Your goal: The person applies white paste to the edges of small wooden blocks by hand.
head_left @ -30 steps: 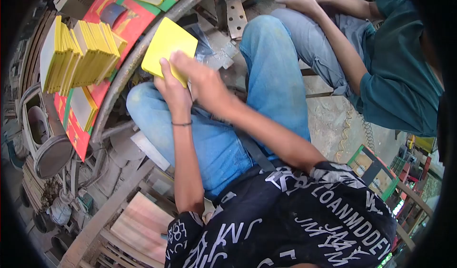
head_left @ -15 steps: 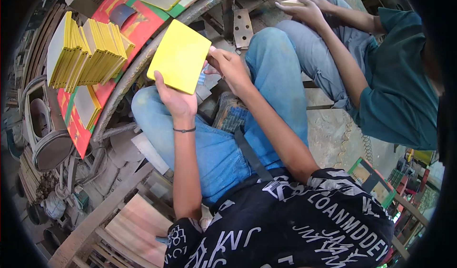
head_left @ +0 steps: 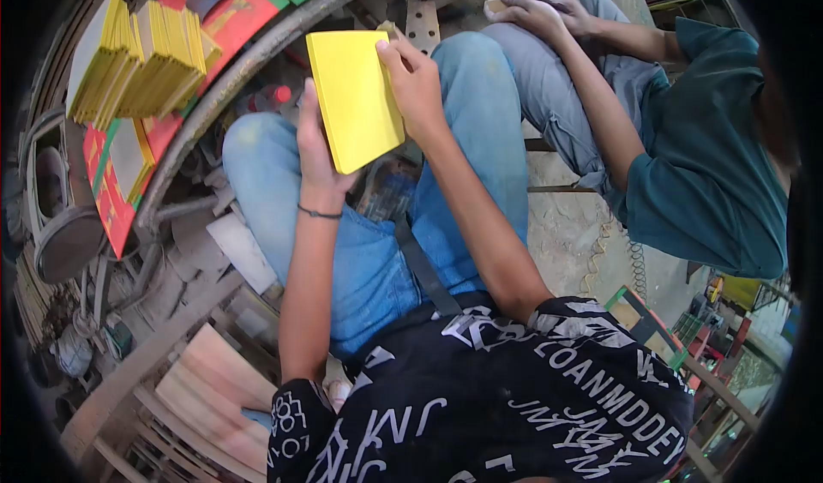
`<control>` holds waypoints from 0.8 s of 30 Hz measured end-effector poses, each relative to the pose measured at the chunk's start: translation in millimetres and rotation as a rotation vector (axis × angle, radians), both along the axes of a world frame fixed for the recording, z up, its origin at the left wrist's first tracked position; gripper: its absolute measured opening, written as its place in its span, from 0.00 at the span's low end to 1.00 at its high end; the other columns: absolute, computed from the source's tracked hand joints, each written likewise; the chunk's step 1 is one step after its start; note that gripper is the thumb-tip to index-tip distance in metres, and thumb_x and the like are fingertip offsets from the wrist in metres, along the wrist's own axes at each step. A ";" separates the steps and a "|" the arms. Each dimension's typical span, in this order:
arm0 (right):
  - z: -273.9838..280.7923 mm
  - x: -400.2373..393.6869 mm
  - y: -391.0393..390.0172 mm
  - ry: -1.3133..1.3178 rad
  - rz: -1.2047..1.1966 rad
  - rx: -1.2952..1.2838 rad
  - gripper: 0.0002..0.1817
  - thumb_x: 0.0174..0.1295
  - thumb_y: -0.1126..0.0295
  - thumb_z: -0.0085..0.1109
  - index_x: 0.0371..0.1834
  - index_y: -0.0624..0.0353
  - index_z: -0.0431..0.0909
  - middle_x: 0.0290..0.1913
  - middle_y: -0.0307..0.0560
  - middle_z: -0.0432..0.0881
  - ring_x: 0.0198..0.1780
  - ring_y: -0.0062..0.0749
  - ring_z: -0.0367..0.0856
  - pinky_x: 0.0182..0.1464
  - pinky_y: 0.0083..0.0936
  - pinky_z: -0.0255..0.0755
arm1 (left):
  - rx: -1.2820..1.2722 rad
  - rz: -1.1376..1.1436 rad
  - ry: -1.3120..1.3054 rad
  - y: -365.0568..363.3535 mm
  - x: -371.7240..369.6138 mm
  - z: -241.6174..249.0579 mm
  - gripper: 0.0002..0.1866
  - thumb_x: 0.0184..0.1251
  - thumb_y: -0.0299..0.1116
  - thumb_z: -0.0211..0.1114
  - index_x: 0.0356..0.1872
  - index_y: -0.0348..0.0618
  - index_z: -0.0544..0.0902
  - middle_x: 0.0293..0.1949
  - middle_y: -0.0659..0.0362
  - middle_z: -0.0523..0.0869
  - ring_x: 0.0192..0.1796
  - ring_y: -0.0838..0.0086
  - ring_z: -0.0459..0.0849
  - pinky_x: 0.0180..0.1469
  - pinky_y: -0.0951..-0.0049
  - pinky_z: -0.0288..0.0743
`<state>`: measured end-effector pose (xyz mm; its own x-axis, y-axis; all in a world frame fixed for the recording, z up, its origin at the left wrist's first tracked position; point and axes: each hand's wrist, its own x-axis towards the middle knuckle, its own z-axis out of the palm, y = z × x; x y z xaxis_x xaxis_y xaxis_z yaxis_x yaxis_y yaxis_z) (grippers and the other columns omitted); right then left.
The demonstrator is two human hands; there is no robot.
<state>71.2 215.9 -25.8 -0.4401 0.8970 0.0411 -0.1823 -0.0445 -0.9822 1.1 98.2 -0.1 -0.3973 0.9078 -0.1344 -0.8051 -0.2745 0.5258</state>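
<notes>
A flat yellow panel (head_left: 356, 97) is held above my lap, its broad face toward the camera and its left edge showing. My left hand (head_left: 317, 140) supports it along the lower left edge, palm partly behind it. My right hand (head_left: 411, 80) grips the upper right edge, thumb on the yellow face and something small and brownish at the fingertips, too small to name. Left of my hands, a stack of yellow-edged panels (head_left: 141, 59) stands on a red and green board (head_left: 107, 213). Another pale panel with yellow edges (head_left: 133, 157) lies just below the stack.
A co-worker in a dark green shirt (head_left: 711, 157) sits at the right, hands (head_left: 549, 12) around a small pale piece. A curved metal rim (head_left: 249, 67) runs beside the red board. A round-ended metal frame (head_left: 77, 243) and wooden slats (head_left: 214, 389) are at the lower left.
The yellow panel has turned more upright and tilted, so its side edge shows. My right hand has moved up its right side, thumb now on the face. The whole view has shifted slightly.
</notes>
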 end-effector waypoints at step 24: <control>-17.1 -24.1 -30.2 -0.148 0.051 0.659 0.25 0.54 0.89 0.43 0.54 0.60 0.77 0.58 0.56 0.75 0.67 0.47 0.66 0.61 0.33 0.69 | -0.061 0.291 0.006 -9.0 -13.9 4.8 0.25 0.71 0.49 0.51 0.58 0.39 0.72 0.54 0.54 0.79 0.54 0.68 0.79 0.59 0.67 0.72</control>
